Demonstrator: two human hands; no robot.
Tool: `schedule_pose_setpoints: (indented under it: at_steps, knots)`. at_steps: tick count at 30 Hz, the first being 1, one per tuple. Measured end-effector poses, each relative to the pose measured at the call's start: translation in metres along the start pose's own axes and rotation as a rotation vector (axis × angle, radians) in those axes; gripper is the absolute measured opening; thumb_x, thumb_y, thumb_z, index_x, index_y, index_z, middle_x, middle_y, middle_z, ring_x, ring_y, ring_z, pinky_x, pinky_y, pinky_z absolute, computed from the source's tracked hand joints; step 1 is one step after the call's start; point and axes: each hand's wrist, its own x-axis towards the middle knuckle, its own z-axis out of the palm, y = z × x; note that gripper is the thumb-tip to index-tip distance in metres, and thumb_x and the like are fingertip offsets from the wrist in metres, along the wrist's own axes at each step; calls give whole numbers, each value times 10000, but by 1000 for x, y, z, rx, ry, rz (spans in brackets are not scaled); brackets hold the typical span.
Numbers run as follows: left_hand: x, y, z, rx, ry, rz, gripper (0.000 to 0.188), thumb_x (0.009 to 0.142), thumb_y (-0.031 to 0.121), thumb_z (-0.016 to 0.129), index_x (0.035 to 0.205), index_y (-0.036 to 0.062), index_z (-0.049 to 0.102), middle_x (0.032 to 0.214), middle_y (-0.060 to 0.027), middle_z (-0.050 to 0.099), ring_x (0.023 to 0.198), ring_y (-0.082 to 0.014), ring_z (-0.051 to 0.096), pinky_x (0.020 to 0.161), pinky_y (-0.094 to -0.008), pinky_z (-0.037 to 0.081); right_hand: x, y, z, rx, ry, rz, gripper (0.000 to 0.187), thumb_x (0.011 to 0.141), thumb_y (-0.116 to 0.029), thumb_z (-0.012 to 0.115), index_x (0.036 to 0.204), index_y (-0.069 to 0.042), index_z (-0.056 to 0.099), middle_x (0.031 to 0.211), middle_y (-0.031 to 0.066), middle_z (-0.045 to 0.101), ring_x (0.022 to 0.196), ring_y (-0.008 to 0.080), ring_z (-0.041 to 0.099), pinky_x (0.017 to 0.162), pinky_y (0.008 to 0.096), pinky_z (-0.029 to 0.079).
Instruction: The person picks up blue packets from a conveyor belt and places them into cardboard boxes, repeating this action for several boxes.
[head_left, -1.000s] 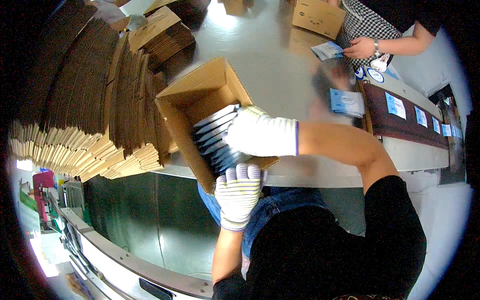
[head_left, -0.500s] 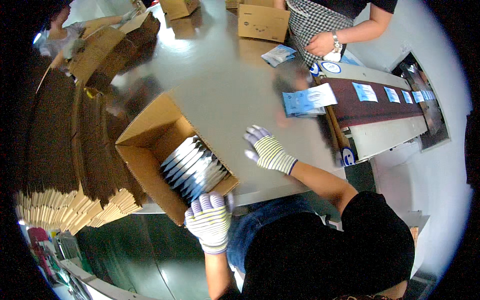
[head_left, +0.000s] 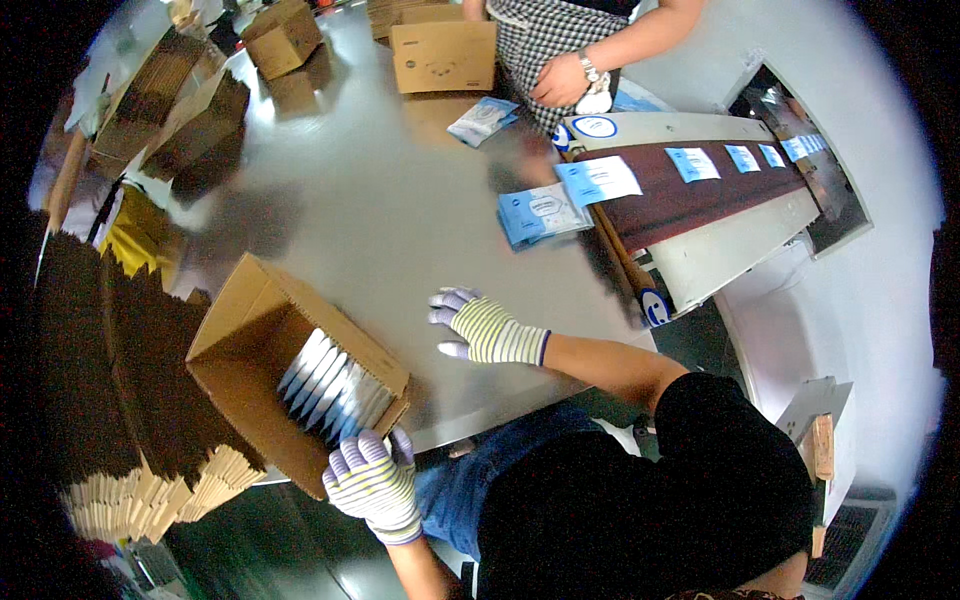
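Observation:
An open cardboard box [head_left: 255, 275] lies tilted at the table's near left, its opening facing up. Inside it a row of blue-and-white packets [head_left: 335, 390] stands packed on edge. My left hand [head_left: 375, 485], in a striped knit glove, is closed over the near edge of this box, fingertips at the packets' end. My right hand [head_left: 490, 328], gloved likewise, hovers open over the table right of the box, with nothing in it and fingers pointing left. Beyond it, a small pile of blue-and-white packets [head_left: 540, 215] lies at the conveyor's end, with another packet [head_left: 600, 180] overhanging the belt's edge.
At the right, a dark red conveyor belt [head_left: 650, 200] carries more packets. Flat cardboard stacks [head_left: 120, 360] crowd the left. Across the grey table [head_left: 380, 210], a co-worker in a checked apron [head_left: 545, 45] stands beside a closed box [head_left: 443, 57] and loose packets [head_left: 482, 120].
The whole view has shifted, moving the box and both hands left and lower in the picture. My left hand stays on the box edge; my right hand remains open. The left co-worker is less visible.

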Motion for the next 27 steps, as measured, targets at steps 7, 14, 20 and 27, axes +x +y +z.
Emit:
schedule_pose_setpoints:
  at_steps: [7,14,20,27]
  knots:
    - [2,0,-2,-18,-60,-24,255,760,318,662,779,102,528,692,-72,549,602,-254,525,581,-377,428,29,77,-101,-11,-47,210,454,838,-380,586,1143,-44,583,1168,190,579,1105,337,540,958,421,419]
    - [0,-1,4,33,-78,-50,279,752,342,669,793,105,530,766,-75,577,688,-253,552,645,-382,430,46,196,-181,-101,-44,341,382,867,-328,586,1091,-19,600,1048,181,644,989,321,606,873,399,461]
    - [2,-3,3,27,-66,-50,266,756,340,661,798,126,508,752,-57,545,686,-240,531,625,-371,405,62,197,-208,-292,-382,262,411,849,-333,597,1118,-23,596,1011,170,659,930,302,622,825,391,479]
    - [8,3,-3,-41,-56,-56,256,756,345,659,805,128,532,743,-59,558,686,-243,544,635,-369,414,61,322,-174,-611,-1046,61,480,784,-163,635,1210,25,518,1083,147,637,941,222,614,789,284,482]
